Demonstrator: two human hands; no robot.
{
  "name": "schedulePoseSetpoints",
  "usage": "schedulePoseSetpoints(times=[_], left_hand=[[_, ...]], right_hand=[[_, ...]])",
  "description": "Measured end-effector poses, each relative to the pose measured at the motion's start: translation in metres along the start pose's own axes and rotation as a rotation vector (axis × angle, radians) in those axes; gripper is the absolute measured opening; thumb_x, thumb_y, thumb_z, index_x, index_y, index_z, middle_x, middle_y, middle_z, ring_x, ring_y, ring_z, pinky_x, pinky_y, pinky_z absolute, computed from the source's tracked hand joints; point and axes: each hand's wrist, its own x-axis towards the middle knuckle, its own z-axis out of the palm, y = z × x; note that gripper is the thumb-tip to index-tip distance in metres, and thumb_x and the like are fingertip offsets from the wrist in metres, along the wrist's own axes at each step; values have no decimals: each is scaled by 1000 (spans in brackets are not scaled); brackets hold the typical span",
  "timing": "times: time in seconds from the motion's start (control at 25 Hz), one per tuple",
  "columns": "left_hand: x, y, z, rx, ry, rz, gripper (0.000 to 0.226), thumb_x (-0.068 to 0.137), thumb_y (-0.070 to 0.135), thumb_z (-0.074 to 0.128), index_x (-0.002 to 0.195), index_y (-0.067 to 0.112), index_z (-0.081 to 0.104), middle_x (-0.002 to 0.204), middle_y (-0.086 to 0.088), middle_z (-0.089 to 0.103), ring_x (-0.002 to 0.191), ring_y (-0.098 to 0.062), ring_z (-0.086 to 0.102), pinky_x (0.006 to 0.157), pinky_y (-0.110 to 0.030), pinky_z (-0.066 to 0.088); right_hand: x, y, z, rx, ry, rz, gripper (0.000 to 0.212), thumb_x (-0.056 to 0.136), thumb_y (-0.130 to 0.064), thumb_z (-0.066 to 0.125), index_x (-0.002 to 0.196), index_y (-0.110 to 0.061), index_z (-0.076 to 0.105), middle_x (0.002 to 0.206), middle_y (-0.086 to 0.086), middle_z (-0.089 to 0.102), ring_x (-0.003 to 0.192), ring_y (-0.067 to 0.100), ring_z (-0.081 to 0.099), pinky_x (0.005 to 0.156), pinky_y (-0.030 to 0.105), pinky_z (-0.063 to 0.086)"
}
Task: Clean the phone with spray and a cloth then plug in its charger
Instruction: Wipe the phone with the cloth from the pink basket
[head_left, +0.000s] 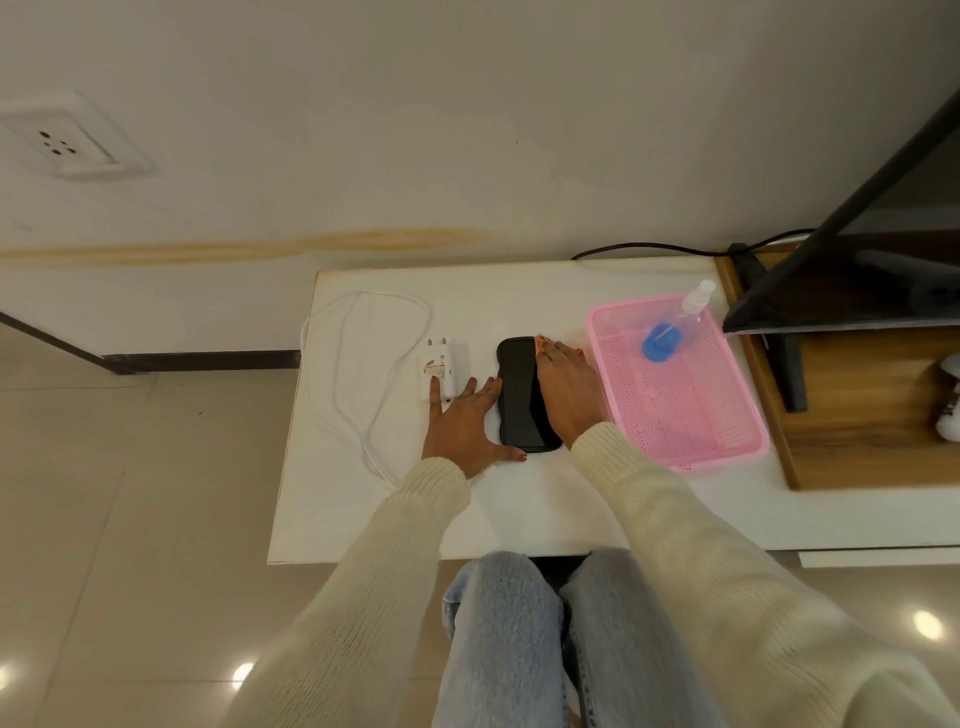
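A black phone (517, 395) lies flat on the white table (519, 499). My right hand (569, 392) lies along its right side, pressing an orange cloth (541, 341) whose tip shows at the fingertips. My left hand (460, 423) rests flat on the table against the phone's left edge, fingers spread, one fingertip touching the white charger plug (439, 369). The charger's white cable (358, 374) loops to the left. A clear spray bottle (675, 325) of blue liquid lies in the pink basket (727, 457).
A wall socket (57, 145) sits high on the wall at far left. A dark monitor on a stand (789, 364) occupies a wooden board (857, 415) at right, with a black cable (649, 248) behind. My knees are under the table's front edge.
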Motion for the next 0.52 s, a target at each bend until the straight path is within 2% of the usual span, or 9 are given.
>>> schedulePoseSetpoints(times=[0.12, 0.24, 0.36, 0.52], left_hand=[[0, 0, 0, 0, -4, 1, 110, 64, 74, 62, 150, 30, 9, 155, 9, 22, 145, -8, 9, 107, -44, -27], [1, 0, 0, 7, -2, 3, 110, 64, 75, 62, 150, 30, 10, 155, 10, 23, 145, -8, 9, 107, -44, -27], [1, 0, 0, 11, 3, 5, 110, 64, 74, 62, 150, 30, 10, 155, 9, 23, 145, -9, 10, 107, -45, -27], [0, 0, -1, 1, -2, 4, 110, 64, 74, 62, 150, 29, 10, 155, 9, 22, 145, -9, 10, 108, -45, -26]], right_hand=[[1, -1, 0, 7, 12, -11, 50, 90, -12, 59, 135, -1, 40, 140, 15, 46, 129, 26, 45, 112, 35, 32], [-1, -1, 0, 4, 4, -28, 45, 90, -11, 58, 132, -1, 43, 137, 14, 49, 127, 26, 46, 111, 34, 33], [-4, 0, 0, 6, -3, -22, 52, 88, -9, 60, 135, 0, 40, 139, 15, 48, 127, 27, 46, 111, 34, 33], [-2, 0, -1, -13, -20, -11, 46, 87, -9, 62, 129, 0, 47, 134, 14, 52, 124, 26, 49, 109, 34, 36]])
